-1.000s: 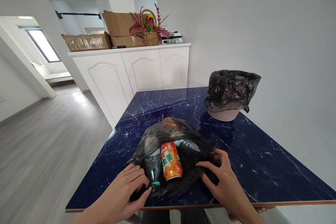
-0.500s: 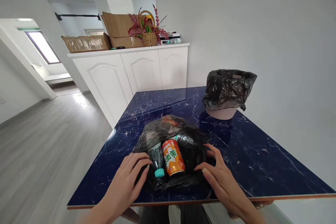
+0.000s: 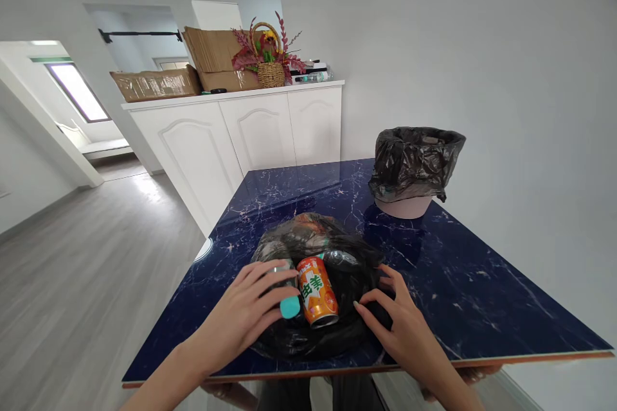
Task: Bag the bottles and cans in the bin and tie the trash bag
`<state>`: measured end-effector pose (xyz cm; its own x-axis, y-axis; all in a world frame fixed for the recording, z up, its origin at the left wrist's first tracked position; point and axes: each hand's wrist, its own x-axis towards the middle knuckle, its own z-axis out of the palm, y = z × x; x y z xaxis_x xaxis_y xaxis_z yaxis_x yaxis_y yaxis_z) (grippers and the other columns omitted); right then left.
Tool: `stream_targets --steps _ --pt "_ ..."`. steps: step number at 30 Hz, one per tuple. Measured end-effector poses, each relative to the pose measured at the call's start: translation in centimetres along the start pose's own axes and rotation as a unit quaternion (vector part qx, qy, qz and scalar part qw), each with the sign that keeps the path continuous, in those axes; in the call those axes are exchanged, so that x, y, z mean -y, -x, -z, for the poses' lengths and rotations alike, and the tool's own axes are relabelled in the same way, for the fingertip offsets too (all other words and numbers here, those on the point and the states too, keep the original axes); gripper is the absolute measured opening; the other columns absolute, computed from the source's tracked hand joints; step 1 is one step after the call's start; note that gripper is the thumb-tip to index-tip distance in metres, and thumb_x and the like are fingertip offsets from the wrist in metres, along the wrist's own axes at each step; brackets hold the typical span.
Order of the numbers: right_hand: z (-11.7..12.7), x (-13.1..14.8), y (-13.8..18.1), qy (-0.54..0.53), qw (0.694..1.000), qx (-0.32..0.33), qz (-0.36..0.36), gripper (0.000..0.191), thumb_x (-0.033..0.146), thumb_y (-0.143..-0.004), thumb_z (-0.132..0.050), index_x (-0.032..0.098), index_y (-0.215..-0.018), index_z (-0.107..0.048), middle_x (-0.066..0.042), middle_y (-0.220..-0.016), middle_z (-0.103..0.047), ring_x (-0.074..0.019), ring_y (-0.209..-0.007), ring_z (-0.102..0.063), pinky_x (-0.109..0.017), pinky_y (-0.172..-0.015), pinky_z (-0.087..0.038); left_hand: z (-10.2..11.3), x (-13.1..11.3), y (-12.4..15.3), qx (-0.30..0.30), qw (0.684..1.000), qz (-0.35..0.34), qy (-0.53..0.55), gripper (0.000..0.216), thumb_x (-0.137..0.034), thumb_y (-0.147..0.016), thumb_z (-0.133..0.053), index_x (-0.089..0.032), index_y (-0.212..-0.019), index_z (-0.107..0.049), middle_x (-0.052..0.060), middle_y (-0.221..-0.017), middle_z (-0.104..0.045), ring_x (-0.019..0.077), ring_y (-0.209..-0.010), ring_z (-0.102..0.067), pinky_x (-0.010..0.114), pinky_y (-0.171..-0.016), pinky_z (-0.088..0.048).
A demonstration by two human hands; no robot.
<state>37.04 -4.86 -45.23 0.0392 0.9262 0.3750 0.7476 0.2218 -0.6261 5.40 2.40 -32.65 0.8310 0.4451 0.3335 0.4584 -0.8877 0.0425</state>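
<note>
A black plastic bag (image 3: 337, 331) lies with its mouth toward me near the table's front edge. In that mouth, an orange drink can (image 3: 318, 292) rests beside a clear bottle with a teal cap (image 3: 290, 307). My left hand (image 3: 258, 298) has its fingers curled over this bottle, hiding much of its body. Another clear bottle (image 3: 343, 260) sits behind the can, partly under the bag's film. At the bag's right side, my right hand (image 3: 393, 308) holds the rim with bent fingers and thumb.
On the blue marbled table (image 3: 482, 308), a pale bin (image 3: 405, 207) lined with a black bag (image 3: 417, 164) stands at the back right, by the wall. Beyond the table, a white cabinet (image 3: 260, 128) carries cardboard boxes (image 3: 157, 82) and a flower basket (image 3: 270, 74).
My left hand has moved right from the bag's edge onto the teal-capped bottle, and the cap has tipped up toward me. My right hand stays at the bag's right side.
</note>
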Motion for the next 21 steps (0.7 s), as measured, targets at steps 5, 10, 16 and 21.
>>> stream_targets --steps 5,10,16,21 --pt "-0.1 -0.1 0.0 0.004 1.0 -0.022 0.002 0.03 0.05 -0.107 -0.055 0.028 -0.103 -0.074 -0.014 -0.158 -0.037 -0.0351 -0.132 -0.062 -0.049 -0.099 -0.06 4.8 1.2 -0.3 -0.2 0.947 0.207 0.146 0.032 -0.045 -0.103 -0.066 -0.035 -0.134 -0.07 0.002 -0.138 -0.074 0.0316 -0.134 -0.065 0.054 -0.114 -0.053" --pt "-0.1 -0.3 0.0 0.005 1.0 -0.018 -0.004 0.03 0.052 -0.106 -0.055 0.029 -0.103 -0.075 -0.012 -0.158 -0.039 -0.0345 -0.131 -0.063 -0.047 -0.097 -0.062 9.0 4.0 -1.4 -0.483 0.795 0.248 0.271 0.032 -0.049 -0.104 -0.064 -0.021 -0.118 -0.073 0.007 -0.122 -0.079 0.0274 -0.122 -0.071 0.056 -0.122 -0.045" --pt "-0.2 -0.3 0.1 -0.004 1.0 -0.01 -0.016 0.033 0.054 -0.107 -0.052 0.029 -0.105 -0.074 -0.013 -0.159 -0.036 -0.0358 -0.134 -0.061 -0.05 -0.098 -0.061 8.7 10.3 0.3 -0.517 0.789 0.281 0.178 0.042 -0.054 -0.102 -0.066 -0.016 -0.118 -0.062 0.009 -0.124 -0.076 0.0224 -0.116 -0.072 0.051 -0.114 -0.051" --pt "-0.3 -0.4 0.1 -0.005 1.0 -0.021 -0.007 0.032 0.052 -0.107 -0.054 0.028 -0.103 -0.074 -0.014 -0.157 -0.038 -0.0354 -0.131 -0.062 -0.049 -0.098 -0.061 6.6 14.1 2.1 -0.461 0.798 0.356 0.157 0.051 -0.06 -0.097 -0.07 -0.014 -0.116 -0.06 0.012 -0.122 -0.076 0.026 -0.117 -0.069 0.05 -0.111 -0.051"
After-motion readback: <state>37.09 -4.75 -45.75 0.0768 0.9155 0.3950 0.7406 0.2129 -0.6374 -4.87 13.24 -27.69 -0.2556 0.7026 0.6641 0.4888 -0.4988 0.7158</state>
